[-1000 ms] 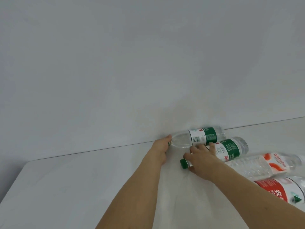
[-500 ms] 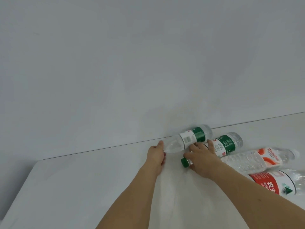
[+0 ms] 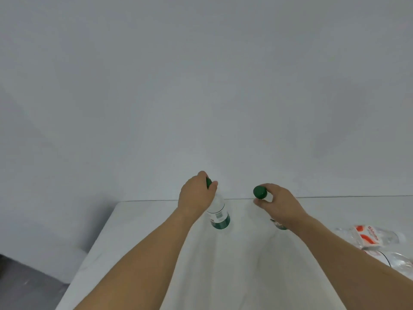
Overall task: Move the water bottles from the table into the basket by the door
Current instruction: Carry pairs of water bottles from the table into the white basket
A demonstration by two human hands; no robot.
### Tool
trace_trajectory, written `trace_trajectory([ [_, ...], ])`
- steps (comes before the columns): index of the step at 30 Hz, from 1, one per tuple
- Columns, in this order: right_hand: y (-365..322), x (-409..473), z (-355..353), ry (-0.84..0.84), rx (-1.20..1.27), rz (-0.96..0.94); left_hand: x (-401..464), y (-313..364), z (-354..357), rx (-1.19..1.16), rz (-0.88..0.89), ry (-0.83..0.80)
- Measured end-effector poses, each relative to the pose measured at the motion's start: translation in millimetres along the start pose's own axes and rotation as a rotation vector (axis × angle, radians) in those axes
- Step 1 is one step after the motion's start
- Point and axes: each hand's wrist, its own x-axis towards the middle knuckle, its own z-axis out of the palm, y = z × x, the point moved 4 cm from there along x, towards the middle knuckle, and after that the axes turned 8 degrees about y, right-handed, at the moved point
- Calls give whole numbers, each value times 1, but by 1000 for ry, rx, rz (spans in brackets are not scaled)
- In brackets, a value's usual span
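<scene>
My left hand (image 3: 195, 196) grips the neck of a clear water bottle with a green label (image 3: 219, 214), held upright above the white table (image 3: 145, 253); its green cap peeks out between my fingers. My right hand (image 3: 279, 205) grips a second green-capped bottle (image 3: 260, 191) by the neck, cap up, its body mostly hidden behind the hand. Two more bottles lie on the table at the right: one with an orange and white label (image 3: 368, 237) and a clear one (image 3: 400, 262) partly cut off by the frame edge. The basket is not in view.
A plain white wall rises right behind the table's far edge. The table's left edge runs diagonally at the lower left, with dark grey floor (image 3: 26, 285) beyond it.
Both green-label bottles were lying on the table; now each hand has lifted one by the neck and holds it upright. The view has shifted to the left, so the lying bottles sit further right.
</scene>
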Motion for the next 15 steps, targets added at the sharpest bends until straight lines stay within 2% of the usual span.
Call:
trace_trajectory([
  [5, -94, -30, 4, 35, 255, -70, -23, -17, -111, 45, -9, 84],
  [15, -295, -118, 61, -113, 566, -194, -102, -90, -316, -12, -144, 273],
])
